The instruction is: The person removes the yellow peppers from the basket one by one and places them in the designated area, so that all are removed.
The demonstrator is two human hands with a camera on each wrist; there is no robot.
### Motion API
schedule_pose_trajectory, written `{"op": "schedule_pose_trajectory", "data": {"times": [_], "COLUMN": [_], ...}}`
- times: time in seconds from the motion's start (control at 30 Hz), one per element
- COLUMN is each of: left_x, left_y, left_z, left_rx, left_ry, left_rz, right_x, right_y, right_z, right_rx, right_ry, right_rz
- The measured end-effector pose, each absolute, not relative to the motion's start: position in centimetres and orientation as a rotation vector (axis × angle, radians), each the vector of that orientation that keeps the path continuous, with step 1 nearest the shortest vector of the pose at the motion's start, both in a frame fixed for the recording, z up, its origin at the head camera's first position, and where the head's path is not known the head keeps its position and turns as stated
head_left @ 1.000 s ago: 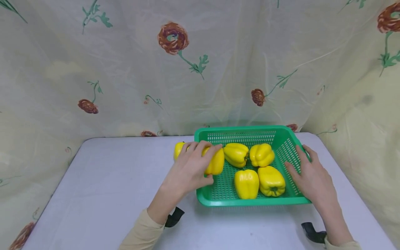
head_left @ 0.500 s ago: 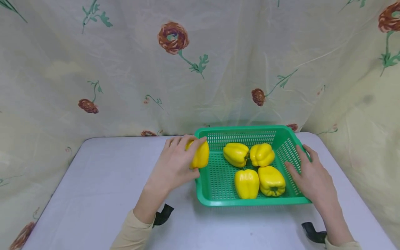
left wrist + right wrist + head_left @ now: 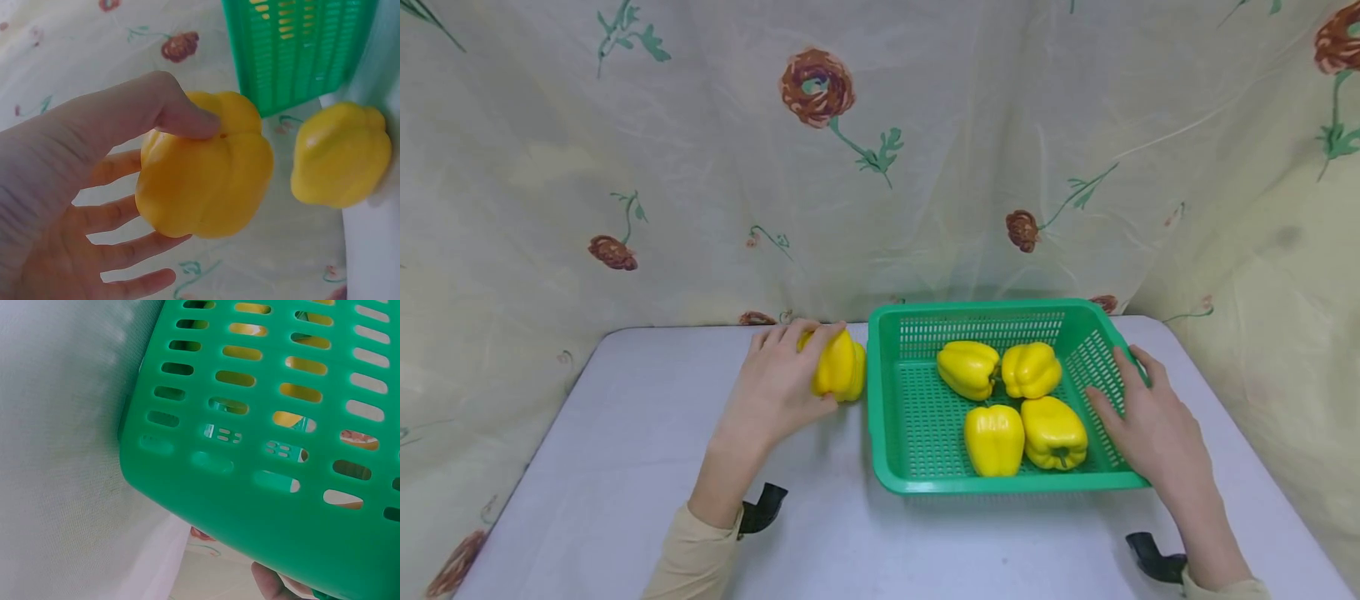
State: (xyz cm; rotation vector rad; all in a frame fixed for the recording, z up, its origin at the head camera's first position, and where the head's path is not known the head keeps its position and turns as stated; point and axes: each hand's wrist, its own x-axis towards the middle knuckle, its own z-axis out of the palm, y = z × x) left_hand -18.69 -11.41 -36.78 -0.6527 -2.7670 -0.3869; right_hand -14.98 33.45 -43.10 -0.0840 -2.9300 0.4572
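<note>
My left hand (image 3: pixel 775 387) holds a yellow bell pepper (image 3: pixel 206 181) just left of the green plastic basket (image 3: pixel 883 433), with the thumb across its end and fingers behind it. Another yellow bell pepper (image 3: pixel 340 156) sits on the table beside the basket; in the head view the held one partly covers it. My right hand (image 3: pixel 1157 425) grips the basket's right rim, thumb on the inner side and fingers along the outside. Inside the basket lie several yellow bell peppers (image 3: pixel 994 440), grouped toward its middle and right.
A white-covered table (image 3: pixel 662 433) carries the basket near its back edge. Behind and at the sides hangs a pale curtain (image 3: pixel 715 150) with a flower print. Black curved pieces (image 3: pixel 763 508) stick out from both wrists.
The left hand has lifted a bell pepper out over the basket's left rim and carried it left to the table side. The right hand has stayed on the rim.
</note>
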Motion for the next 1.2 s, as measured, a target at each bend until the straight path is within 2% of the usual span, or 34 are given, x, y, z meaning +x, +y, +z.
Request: {"op": "schedule_pose_trajectory", "data": {"times": [0.57, 1.2], "left_x": [-20.5, -22.3], "left_y": [-14.5, -15.2], "left_z": [-39.5, -41.8], "left_rx": [-0.548, -0.496], "left_ry": [-2.905, -3.020], "left_rz": [-0.333, -0.304], "right_x": [-15.0, -15.1], "right_y": [33.4, 33.6], "right_z": [-43.2, -43.3], "right_rx": [-0.075, -0.073], "right_ry": [-2.929, -2.917], "right_rz": [0.465, 0.450]}}
